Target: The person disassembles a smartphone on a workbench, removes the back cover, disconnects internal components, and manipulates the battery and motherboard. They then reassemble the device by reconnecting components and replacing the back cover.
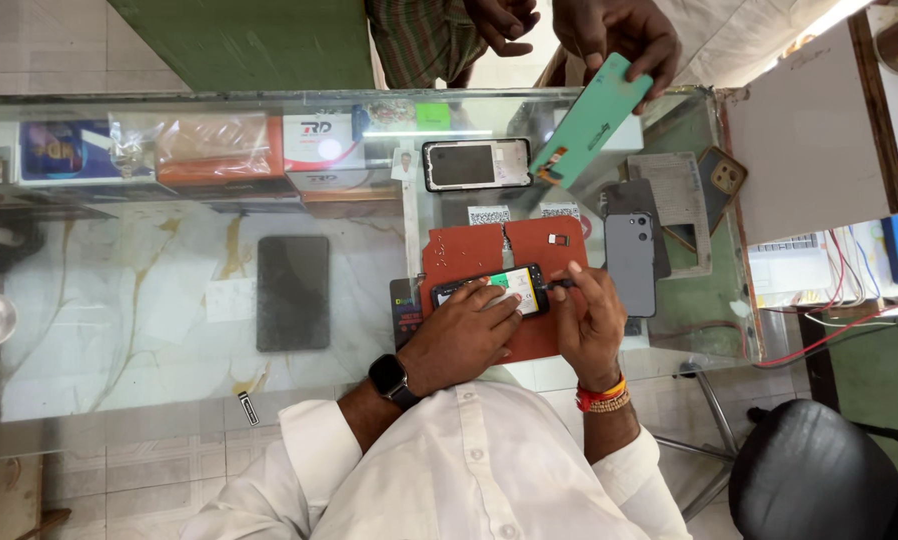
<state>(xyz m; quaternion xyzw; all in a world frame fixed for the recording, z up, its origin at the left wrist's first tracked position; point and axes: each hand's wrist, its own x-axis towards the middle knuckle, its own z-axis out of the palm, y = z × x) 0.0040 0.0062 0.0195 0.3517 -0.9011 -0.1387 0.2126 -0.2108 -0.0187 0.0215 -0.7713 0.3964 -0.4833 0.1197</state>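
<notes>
Well to the left of the working hands, a dark tablet (293, 292) is lying flat on the glass counter (119, 330), untouched.

The left hand (466, 330) is pressing down on a small phone (493, 290) with a lit screen, fingers spread over its left half and pinning it flat on the red mat (469, 250). The phone is lying crosswise on that mat, directly under the left palm and just left of the right fingertips.

The right hand (589, 318) is pinching a thin dark tool (562, 284) between thumb and forefinger, the tip meeting the phone's right-hand end. Judging from this, the work is sitting at an early or middle stage: the phone is looking whole and its screen is glowing, with no cover or part seen lifted from it; whether the tool is prying, poking a slot or turning a screw cannot be told. A small dark piece (558, 239) is resting on the mat just beyond the tool.

Farther out from the grip, a phone frame (476, 164) with a grey face is lying on the glass. Right of the right hand, a grey phone back (631, 262) is lying flat. Beyond it, another person's hand (624, 38) is holding a green phone cover (591, 122) over the counter's far edge.
</notes>
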